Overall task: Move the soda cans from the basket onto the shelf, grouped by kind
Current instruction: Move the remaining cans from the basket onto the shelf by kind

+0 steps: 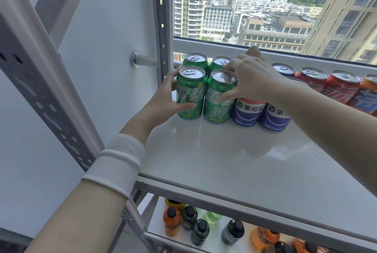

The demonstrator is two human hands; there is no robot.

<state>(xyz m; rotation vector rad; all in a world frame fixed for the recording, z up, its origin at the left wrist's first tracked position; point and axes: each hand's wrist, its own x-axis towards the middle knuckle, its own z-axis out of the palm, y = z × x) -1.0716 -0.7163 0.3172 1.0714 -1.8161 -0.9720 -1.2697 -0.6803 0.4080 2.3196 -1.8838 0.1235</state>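
Observation:
Several green cans stand in a block at the left end of the white shelf (234,163). My left hand (165,99) wraps the left side of the front-left green can (190,89). My right hand (253,79) reaches over from the right, thumb and fingers on the front-right green can (219,97). To the right of the green ones stand blue cans (247,112), then red cans (338,85), and an orange can (367,97) at the frame's edge. The basket is not in view.
A grey perforated metal upright (40,89) runs down the left. A dark shelf post (162,17) stands behind the green cans, with a window behind it. On the lower shelf (183,236) stand several orange and dark-capped bottles.

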